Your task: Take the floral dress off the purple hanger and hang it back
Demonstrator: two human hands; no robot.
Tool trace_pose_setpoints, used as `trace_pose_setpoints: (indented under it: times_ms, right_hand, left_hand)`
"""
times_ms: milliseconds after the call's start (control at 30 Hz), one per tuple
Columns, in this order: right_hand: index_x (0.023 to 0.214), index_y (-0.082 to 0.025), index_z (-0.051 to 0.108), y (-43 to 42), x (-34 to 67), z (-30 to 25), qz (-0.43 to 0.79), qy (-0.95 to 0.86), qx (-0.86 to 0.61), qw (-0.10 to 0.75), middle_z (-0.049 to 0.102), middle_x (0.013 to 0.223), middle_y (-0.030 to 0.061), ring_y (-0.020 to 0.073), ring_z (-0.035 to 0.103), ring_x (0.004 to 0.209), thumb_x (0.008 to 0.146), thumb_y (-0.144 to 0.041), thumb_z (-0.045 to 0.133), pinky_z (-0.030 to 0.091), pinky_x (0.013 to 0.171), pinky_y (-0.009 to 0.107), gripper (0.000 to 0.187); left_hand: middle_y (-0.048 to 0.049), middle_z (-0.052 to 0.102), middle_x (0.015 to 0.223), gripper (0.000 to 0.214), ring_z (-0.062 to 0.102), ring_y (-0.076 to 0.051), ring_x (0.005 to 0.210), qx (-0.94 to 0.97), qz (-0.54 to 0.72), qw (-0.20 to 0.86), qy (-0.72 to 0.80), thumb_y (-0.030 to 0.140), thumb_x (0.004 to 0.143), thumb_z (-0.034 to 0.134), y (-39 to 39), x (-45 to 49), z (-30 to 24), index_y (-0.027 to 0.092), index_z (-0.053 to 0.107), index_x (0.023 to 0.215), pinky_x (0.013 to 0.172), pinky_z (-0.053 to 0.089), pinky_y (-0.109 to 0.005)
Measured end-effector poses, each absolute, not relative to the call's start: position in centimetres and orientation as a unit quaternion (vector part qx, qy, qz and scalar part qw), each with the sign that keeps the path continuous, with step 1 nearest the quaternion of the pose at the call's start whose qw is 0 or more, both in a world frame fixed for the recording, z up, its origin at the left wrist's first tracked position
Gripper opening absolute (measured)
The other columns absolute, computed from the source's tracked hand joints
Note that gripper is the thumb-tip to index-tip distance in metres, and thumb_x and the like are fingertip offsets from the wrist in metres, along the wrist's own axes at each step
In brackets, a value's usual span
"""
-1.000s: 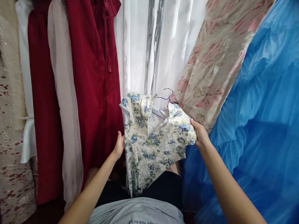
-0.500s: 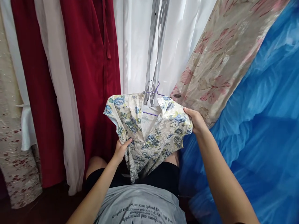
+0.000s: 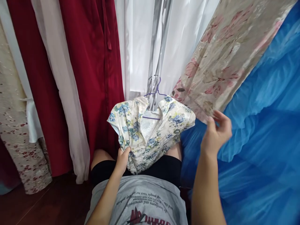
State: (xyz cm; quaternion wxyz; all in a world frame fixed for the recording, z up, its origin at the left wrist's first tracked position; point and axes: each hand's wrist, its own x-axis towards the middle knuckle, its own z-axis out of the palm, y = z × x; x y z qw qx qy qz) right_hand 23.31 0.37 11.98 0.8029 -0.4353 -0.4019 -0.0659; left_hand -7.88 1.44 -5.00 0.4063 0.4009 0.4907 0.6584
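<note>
1. Blue tulle (image 3: 257,140) fills the right side.
2. Pink-flowered fabric (image 3: 222,56) slants above it.
3. The blue-flowered blouse (image 3: 152,131) hangs in the middle, above the lap.
4. The right hand (image 3: 217,132) is loosely spread beside the pink-flowered hem.
5. The left hand (image 3: 123,159) clutches the blouse's lower left edge.
6. A purple hanger (image 3: 157,91) carries the blouse.

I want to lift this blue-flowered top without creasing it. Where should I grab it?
Probably the purple hanger hook, from above: it stands clear over the open collar and carries the top, whose lower cloth the left hand bunches.
</note>
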Motion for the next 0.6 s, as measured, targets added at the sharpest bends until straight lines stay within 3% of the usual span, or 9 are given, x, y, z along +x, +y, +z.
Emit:
trace_pose_setpoints:
  times_ms: [33, 100, 133, 200, 267, 300, 500, 600]
  right_hand:
    - [0.112, -0.023, 0.068, -0.7, 22.8, 11.0, -0.07, -0.372, -0.424, 0.823, 0.069, 0.112, 0.0071, 0.0262, 0.065, 0.104, 0.087, -0.039, 0.063, 0.053, 0.086, 0.039, 0.03]
    - [0.096, -0.024, 0.069, -2.2, 21.6, 9.0, 0.054, -0.414, -0.434, 0.798, 0.069, 0.09, 0.0051, 0.0236, 0.066, 0.082, 0.088, -0.04, 0.062, 0.053, 0.071, 0.035, 0.019]
    - [0.088, -0.023, 0.068, -2.5, 20.9, 8.1, 0.154, -0.474, -0.451, 0.74, 0.067, 0.079, 0.0042, 0.0222, 0.064, 0.072, 0.088, -0.041, 0.062, 0.051, 0.065, 0.034, 0.019]
    - [0.077, -0.021, 0.066, -2.2, 19.0, 6.6, 0.331, -0.601, -0.48, 0.546, 0.066, 0.07, 0.0039, 0.0207, 0.06, 0.063, 0.088, -0.047, 0.064, 0.048, 0.059, 0.032, 0.027]
    - [0.075, -0.02, 0.065, -1.3, 17.0, 5.5, 0.402, -0.672, -0.485, 0.389, 0.069, 0.071, 0.0049, 0.0209, 0.062, 0.065, 0.087, -0.051, 0.066, 0.047, 0.06, 0.032, 0.033]
    - [0.075, -0.019, 0.064, -0.8, 16.0, 5.1, 0.408, -0.689, -0.483, 0.354, 0.07, 0.073, 0.0052, 0.0209, 0.063, 0.067, 0.087, -0.051, 0.067, 0.046, 0.061, 0.031, 0.034]
    - [0.073, -0.017, 0.064, 0.6, 13.5, 3.7, 0.414, -0.703, -0.44, 0.376, 0.067, 0.066, 0.0035, 0.0165, 0.059, 0.063, 0.092, -0.035, 0.058, 0.043, 0.062, 0.027, 0.027]
    - [0.07, -0.017, 0.066, 0.4, 14.2, 4.0, 0.431, -0.688, -0.422, 0.404, 0.066, 0.063, 0.0024, 0.0145, 0.056, 0.06, 0.09, -0.033, 0.058, 0.041, 0.06, 0.026, 0.028]
  left_hand:
    - [-0.0071, 0.076, 0.1, 0.026, 0.069, -0.029, 0.107, 0.408, 0.655, 0.403, 0.492, 0.039, 0.072, 0.062, 1.1, -7.7, -5.0, 0.022, 0.069, 0.09, 0.095, 0.053, -0.037]
    - [-0.0074, 0.076, 0.102, 0.026, 0.067, -0.031, 0.111, 0.425, 0.645, 0.403, 0.491, 0.039, 0.071, 0.063, 0.4, -7.0, -4.6, 0.022, 0.069, 0.09, 0.099, 0.052, -0.038]
    - [-0.0074, 0.076, 0.103, 0.027, 0.066, -0.032, 0.113, 0.432, 0.64, 0.405, 0.49, 0.038, 0.07, 0.064, 0.0, -6.6, -4.2, 0.022, 0.07, 0.091, 0.1, 0.051, -0.039]
    - [-0.0074, 0.077, 0.104, 0.028, 0.066, -0.033, 0.114, 0.444, 0.631, 0.406, 0.491, 0.038, 0.07, 0.064, -0.8, -5.9, -3.5, 0.022, 0.07, 0.092, 0.102, 0.05, -0.04]
    - [-0.0073, 0.077, 0.103, 0.029, 0.066, -0.033, 0.113, 0.452, 0.625, 0.404, 0.493, 0.038, 0.069, 0.064, -1.5, -5.3, -3.0, 0.022, 0.071, 0.093, 0.102, 0.05, -0.041]
    - [-0.0073, 0.077, 0.103, 0.029, 0.066, -0.033, 0.112, 0.454, 0.625, 0.402, 0.491, 0.038, 0.07, 0.064, -1.8, -5.1, -2.8, 0.022, 0.071, 0.093, 0.102, 0.05, -0.042]
    - [-0.0083, 0.074, 0.096, 0.029, 0.067, -0.031, 0.105, 0.434, 0.646, 0.391, 0.491, 0.035, 0.073, 0.066, -1.9, -5.6, -3.3, 0.017, 0.069, 0.095, 0.095, 0.052, -0.04]
    - [-0.0088, 0.069, 0.109, 0.04, 0.065, -0.028, 0.106, 0.406, 0.706, 0.317, 0.486, 0.031, 0.077, 0.067, -1.5, -5.9, -3.8, 0.018, 0.062, 0.114, 0.094, 0.051, -0.039]
